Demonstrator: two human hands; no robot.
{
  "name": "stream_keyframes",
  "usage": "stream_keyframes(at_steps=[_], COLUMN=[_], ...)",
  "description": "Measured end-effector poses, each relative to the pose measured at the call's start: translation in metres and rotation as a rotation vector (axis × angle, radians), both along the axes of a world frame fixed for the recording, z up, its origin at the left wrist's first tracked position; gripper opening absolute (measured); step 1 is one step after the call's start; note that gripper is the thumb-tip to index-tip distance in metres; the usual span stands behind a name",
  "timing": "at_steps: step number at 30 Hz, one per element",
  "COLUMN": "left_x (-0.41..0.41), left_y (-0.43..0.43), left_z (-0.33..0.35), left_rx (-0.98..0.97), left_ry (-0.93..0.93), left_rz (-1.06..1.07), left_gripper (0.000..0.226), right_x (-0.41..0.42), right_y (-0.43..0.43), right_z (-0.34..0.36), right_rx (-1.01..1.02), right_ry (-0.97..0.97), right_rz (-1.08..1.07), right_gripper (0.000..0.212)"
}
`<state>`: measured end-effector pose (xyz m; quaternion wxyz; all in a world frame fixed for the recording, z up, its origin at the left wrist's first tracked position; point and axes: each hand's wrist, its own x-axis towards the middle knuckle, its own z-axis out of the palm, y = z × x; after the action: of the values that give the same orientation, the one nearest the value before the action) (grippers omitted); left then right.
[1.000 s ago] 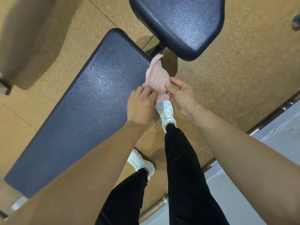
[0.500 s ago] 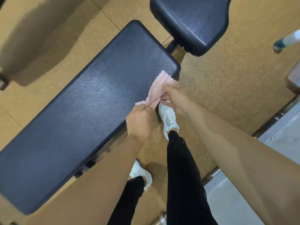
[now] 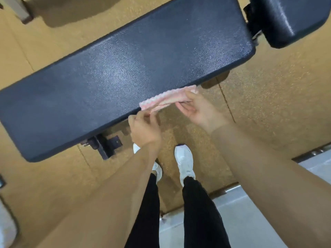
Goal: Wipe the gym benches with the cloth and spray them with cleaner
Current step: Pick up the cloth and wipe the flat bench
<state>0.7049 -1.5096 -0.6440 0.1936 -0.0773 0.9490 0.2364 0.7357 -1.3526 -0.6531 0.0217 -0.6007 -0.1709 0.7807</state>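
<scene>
The long bench pad (image 3: 125, 83), dark blue with a grained surface, runs slanted across the upper part of the view, with its left end lower than its right end. Under the near edge of the pad, toward its left half, a black metal bracket (image 3: 105, 145) of the frame shows against the tan floor (image 3: 268, 108).

Just to the right of the bracket, at the near edge of the pad, the left hand (image 3: 143, 128) is seen from its back. Its fingers are curled and its fingertips pinch the left end of the pink striped cloth (image 3: 166, 100). The cloth is gathered into a narrow band and is held stretched between the two hands. It lies along the near edge of the pad and partly over it in the view; whether it touches the pad cannot be told.

The right hand (image 3: 197, 110) is on the near side of the pad, toward its right end, with the palm turned partly to the camera. Its thumb and bent fingers pinch the right end of the cloth.

Nearer than the pad, below the hands, the white sneakers (image 3: 184, 161) stand on the tan floor under black trousers. Beyond the right end of the pad, after a narrow gap, is the seat pad (image 3: 286, 20) of the same dark material, cut off by the upper right corner of the view.
</scene>
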Motion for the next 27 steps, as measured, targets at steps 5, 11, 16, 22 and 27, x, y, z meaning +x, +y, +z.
stream_keyframes(at_steps=[5, 11, 16, 22, 27], left_x=[-0.011, -0.016, -0.028, -0.048, -0.058], left_y=[0.0, 0.004, -0.005, -0.029, -0.059], left_z=[-0.018, -0.001, 0.001, -0.009, -0.018], left_rx=[0.575, 1.178, 1.189, 1.124, 1.031], left_ry=[-0.282, -0.741, -0.758, -0.755, -0.756], left_rz=[0.763, 1.074, 1.139, 1.135, 1.127], left_gripper=[0.015, 0.02, 0.014, 0.016, 0.008], right_x=[-0.002, -0.009, -0.012, -0.024, -0.039], right_y=[-0.02, -0.042, -0.054, -0.078, -0.116], right_z=[-0.006, -0.003, -0.001, 0.002, 0.001], right_rx=[-0.018, -0.023, -0.006, -0.016, 0.013], right_ry=[0.052, 0.05, 0.033, 0.013, -0.055], right_rz=[0.032, 0.169, 0.267, 0.326, 0.391], right_gripper=[0.023, 0.029, 0.037, 0.033, 0.031])
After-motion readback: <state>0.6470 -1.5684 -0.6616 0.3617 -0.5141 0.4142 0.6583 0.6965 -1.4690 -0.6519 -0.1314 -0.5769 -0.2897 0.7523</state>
